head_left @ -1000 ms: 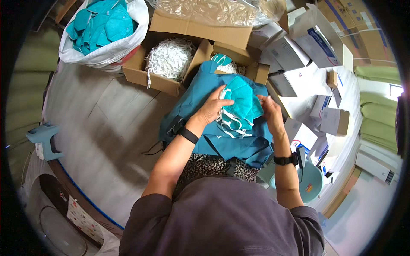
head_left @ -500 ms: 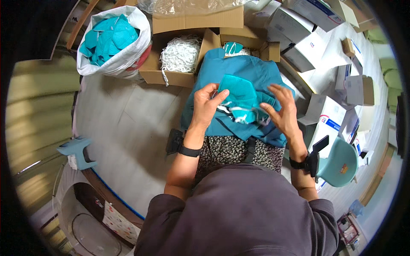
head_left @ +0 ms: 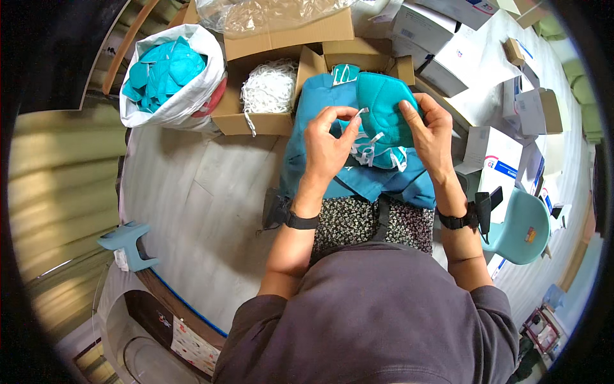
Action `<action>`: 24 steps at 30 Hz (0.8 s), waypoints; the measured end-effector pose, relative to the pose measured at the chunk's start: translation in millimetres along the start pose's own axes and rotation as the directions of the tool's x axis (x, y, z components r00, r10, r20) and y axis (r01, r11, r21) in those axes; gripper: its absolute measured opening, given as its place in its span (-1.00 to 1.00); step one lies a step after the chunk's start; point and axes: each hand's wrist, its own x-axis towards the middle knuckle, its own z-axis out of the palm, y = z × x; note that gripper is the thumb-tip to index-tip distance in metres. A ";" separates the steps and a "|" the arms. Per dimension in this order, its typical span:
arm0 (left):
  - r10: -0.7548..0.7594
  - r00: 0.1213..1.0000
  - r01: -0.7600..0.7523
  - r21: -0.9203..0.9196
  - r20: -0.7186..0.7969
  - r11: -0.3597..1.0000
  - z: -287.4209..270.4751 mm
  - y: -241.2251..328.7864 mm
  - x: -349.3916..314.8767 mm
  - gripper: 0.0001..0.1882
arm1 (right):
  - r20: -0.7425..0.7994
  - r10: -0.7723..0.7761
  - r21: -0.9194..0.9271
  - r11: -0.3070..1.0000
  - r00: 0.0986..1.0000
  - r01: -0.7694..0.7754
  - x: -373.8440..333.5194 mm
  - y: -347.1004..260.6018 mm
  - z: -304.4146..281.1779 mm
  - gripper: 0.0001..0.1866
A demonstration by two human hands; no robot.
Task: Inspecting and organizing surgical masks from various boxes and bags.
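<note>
Over my lap, my right hand (head_left: 432, 133) holds up a teal cup-shaped face mask (head_left: 382, 105), thumb on the near side of its right edge. Left of the mask, my left hand (head_left: 327, 142) pinches the tip of a thin white elastic strap (head_left: 364, 111) between thumb and forefinger. Just below the mask, more teal mask pieces with white straps (head_left: 391, 157) lie on the blue cloth (head_left: 313, 102) spread over my lap. Where the pinched strap runs at its other end, I cannot tell.
A cardboard box (head_left: 252, 125) ahead holds a heap of white elastic loops (head_left: 270, 88). Left of it stands a white sack (head_left: 216, 64) full of teal masks (head_left: 167, 73). Another open box (head_left: 400, 69) sits beyond my lap. White cartons (head_left: 492, 150), a teal chair (head_left: 527, 230) and a blue-grey stool (head_left: 128, 243) stand around.
My right hand, open before, now grips the mask's right edge. My left hand has let go of the mask and pinches a white strap. The mask has been raised and shifted right.
</note>
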 end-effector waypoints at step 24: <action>0.292 0.942 -0.026 -0.830 0.167 0.558 -68.0 46.8 -11.3 -0.51 | -0.084 0.185 0.133 0.976 0.979 -0.173 26.7 14.7 -41.6 -0.80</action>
